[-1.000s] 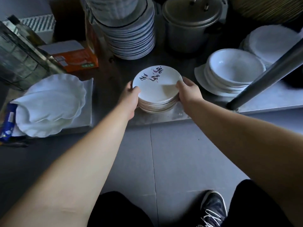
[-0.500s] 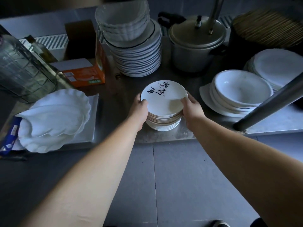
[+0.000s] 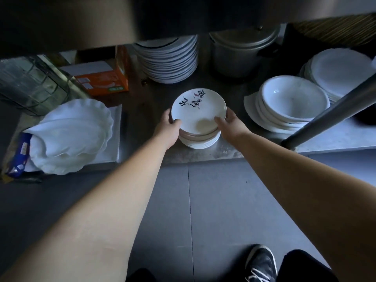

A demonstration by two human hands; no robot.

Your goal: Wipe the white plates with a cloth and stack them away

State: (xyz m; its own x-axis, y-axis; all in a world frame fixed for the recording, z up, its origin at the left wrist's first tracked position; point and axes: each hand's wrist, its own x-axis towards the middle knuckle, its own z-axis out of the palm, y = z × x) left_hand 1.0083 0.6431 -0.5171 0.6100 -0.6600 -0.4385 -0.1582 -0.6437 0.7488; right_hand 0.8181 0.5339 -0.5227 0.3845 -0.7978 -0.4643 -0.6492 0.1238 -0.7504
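Observation:
A short stack of small white plates (image 3: 198, 110) stands near the front edge of a low metal shelf (image 3: 203, 153); the top plate bears black brush writing. My left hand (image 3: 167, 129) grips the stack's left rim, thumb over the top plate. On the right side my right hand (image 3: 231, 124) grips the rim the same way. No cloth is in view.
A tall pile of white plates (image 3: 168, 60) and a metal pot (image 3: 242, 51) stand behind. Stacked white bowls (image 3: 291, 102) and flat plates (image 3: 341, 70) sit right, behind a slanted metal leg (image 3: 333, 115). Scalloped white dishes (image 3: 69, 135), an orange box (image 3: 101, 78) and a glass jar (image 3: 30, 84) lie left.
The stack has come down lower and settled near the shelf's front edge, both hands still on its rim. My view has dropped under the upper shelf.

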